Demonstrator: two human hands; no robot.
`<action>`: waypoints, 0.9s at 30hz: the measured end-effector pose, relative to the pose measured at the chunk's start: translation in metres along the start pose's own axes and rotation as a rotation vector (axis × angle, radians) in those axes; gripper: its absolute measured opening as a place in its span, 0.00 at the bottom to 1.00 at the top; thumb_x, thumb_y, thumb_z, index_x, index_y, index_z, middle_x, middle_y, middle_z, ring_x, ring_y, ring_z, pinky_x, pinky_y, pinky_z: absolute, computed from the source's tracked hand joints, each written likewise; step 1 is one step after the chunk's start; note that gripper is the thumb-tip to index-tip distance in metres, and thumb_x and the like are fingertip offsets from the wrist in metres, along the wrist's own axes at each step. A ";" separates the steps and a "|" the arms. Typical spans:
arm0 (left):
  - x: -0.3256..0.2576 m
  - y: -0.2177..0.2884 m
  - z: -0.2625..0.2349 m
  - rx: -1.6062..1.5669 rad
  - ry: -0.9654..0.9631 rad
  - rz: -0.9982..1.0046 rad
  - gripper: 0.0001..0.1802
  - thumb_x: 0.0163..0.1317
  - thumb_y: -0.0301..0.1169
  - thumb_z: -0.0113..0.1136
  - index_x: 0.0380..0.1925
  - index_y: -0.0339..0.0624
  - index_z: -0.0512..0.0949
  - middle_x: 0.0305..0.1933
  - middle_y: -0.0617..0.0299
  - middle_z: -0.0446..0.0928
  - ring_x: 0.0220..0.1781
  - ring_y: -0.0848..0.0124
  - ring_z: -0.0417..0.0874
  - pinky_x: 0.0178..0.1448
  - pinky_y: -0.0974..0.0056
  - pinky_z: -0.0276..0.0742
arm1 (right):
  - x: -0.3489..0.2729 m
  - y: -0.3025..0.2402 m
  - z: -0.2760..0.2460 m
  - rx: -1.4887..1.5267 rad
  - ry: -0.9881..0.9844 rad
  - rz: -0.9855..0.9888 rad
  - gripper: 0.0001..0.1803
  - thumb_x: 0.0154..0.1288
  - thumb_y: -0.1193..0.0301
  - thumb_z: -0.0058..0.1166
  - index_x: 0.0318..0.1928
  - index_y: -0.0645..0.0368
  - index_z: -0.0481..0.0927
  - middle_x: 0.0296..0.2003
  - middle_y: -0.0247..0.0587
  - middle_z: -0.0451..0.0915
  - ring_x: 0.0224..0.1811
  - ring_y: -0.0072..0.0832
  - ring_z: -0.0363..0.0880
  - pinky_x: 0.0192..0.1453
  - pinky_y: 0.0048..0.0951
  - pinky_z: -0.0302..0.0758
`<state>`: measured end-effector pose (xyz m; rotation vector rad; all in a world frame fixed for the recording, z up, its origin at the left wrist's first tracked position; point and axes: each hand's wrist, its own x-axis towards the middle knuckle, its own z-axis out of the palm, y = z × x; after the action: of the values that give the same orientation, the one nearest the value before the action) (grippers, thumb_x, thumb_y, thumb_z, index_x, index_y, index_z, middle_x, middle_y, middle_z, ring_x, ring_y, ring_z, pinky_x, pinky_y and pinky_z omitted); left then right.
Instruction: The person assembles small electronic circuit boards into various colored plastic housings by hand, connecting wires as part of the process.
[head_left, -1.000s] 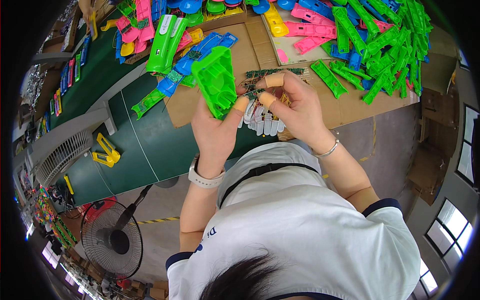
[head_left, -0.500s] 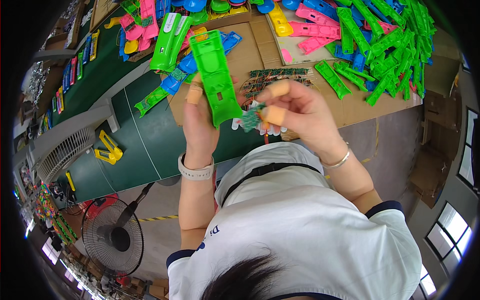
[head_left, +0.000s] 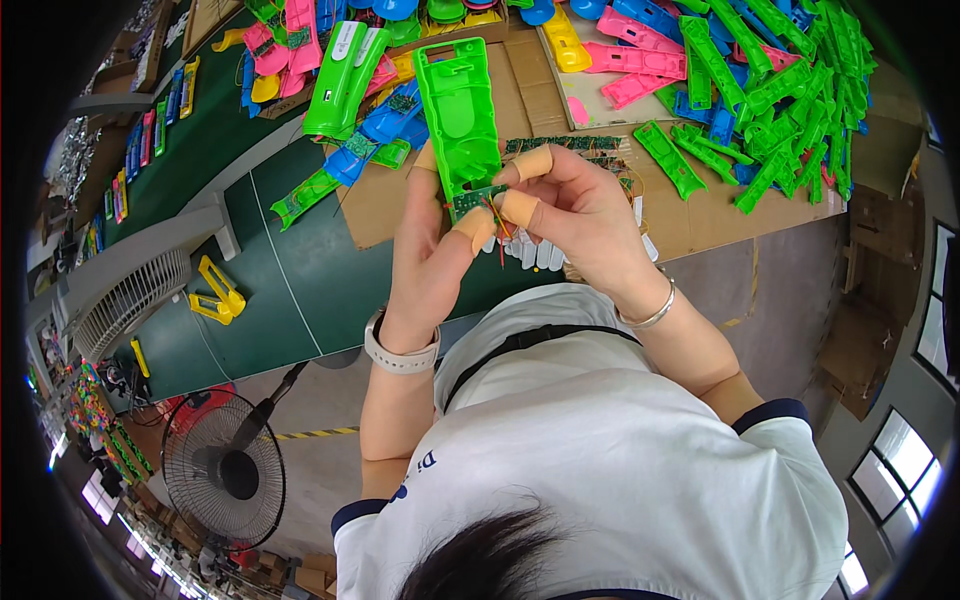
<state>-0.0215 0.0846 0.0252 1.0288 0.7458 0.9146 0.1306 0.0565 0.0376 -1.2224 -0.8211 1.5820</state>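
Note:
My left hand (head_left: 437, 245) grips a long green plastic housing half (head_left: 458, 110) at its near end, with the hollow inside facing up. Its thumb presses on a small green circuit board (head_left: 468, 203) lying at that end of the housing. My right hand (head_left: 568, 207) pinches the board's right side between thumb and forefinger. Thin red and yellow wires (head_left: 499, 226) hang from the board below the fingertips. Tan coverings wrap several fingertips on both hands. Whether the board sits fully inside the shell cannot be made out.
Behind my hands lie rows of wired circuit boards (head_left: 565, 145) on cardboard (head_left: 720, 222). A heap of green housing halves (head_left: 800, 120) fills the far right. Closed green housings (head_left: 345, 80) and blue parts (head_left: 392, 122) lie far left. A standing fan (head_left: 238, 475) is at lower left.
The circuit board has moved from beside the housing onto its near end. My left thumb has come across onto it, and the housing has shifted slightly right and away.

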 end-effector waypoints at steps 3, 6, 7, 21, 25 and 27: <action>-0.002 -0.001 0.002 0.022 0.008 0.033 0.30 0.61 0.26 0.48 0.63 0.33 0.54 0.62 0.47 0.65 0.61 0.62 0.70 0.64 0.60 0.65 | -0.001 0.000 0.003 0.026 0.021 -0.015 0.08 0.59 0.77 0.56 0.40 0.62 0.75 0.30 0.32 0.79 0.26 0.11 0.73 0.29 0.15 0.69; -0.003 -0.003 0.001 -0.007 0.007 0.055 0.29 0.62 0.26 0.47 0.63 0.34 0.55 0.62 0.47 0.65 0.61 0.62 0.70 0.64 0.61 0.65 | -0.003 0.002 0.004 0.032 0.059 -0.023 0.08 0.59 0.77 0.56 0.40 0.62 0.75 0.30 0.31 0.79 0.27 0.12 0.74 0.29 0.15 0.70; -0.002 -0.003 0.001 -0.013 -0.008 0.066 0.28 0.63 0.27 0.47 0.63 0.34 0.55 0.62 0.47 0.65 0.61 0.63 0.70 0.64 0.61 0.65 | -0.003 0.002 0.004 0.032 0.059 -0.022 0.08 0.59 0.77 0.56 0.40 0.62 0.75 0.30 0.31 0.79 0.27 0.12 0.74 0.29 0.15 0.70; -0.006 -0.002 -0.002 0.212 0.001 0.024 0.24 0.67 0.29 0.44 0.62 0.34 0.58 0.59 0.48 0.69 0.56 0.64 0.75 0.56 0.63 0.73 | -0.006 0.001 0.003 -0.260 0.095 -0.070 0.13 0.59 0.73 0.58 0.42 0.63 0.71 0.28 0.32 0.74 0.27 0.15 0.75 0.29 0.18 0.71; -0.007 0.002 0.003 -0.050 0.015 -0.026 0.26 0.64 0.25 0.44 0.63 0.32 0.57 0.53 0.55 0.73 0.49 0.72 0.77 0.46 0.68 0.73 | 0.001 0.005 -0.010 -0.370 0.106 -0.248 0.17 0.60 0.71 0.57 0.47 0.63 0.69 0.31 0.35 0.74 0.29 0.17 0.75 0.31 0.20 0.73; -0.009 -0.001 0.000 -0.078 -0.015 -0.055 0.25 0.64 0.25 0.43 0.62 0.32 0.58 0.53 0.54 0.73 0.49 0.71 0.77 0.47 0.68 0.73 | 0.005 -0.001 -0.009 -0.007 0.069 -0.172 0.21 0.62 0.70 0.56 0.52 0.63 0.67 0.37 0.37 0.73 0.30 0.19 0.75 0.32 0.20 0.73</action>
<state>-0.0248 0.0766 0.0247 0.9412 0.7175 0.8815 0.1388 0.0611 0.0348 -1.1726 -0.8642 1.3927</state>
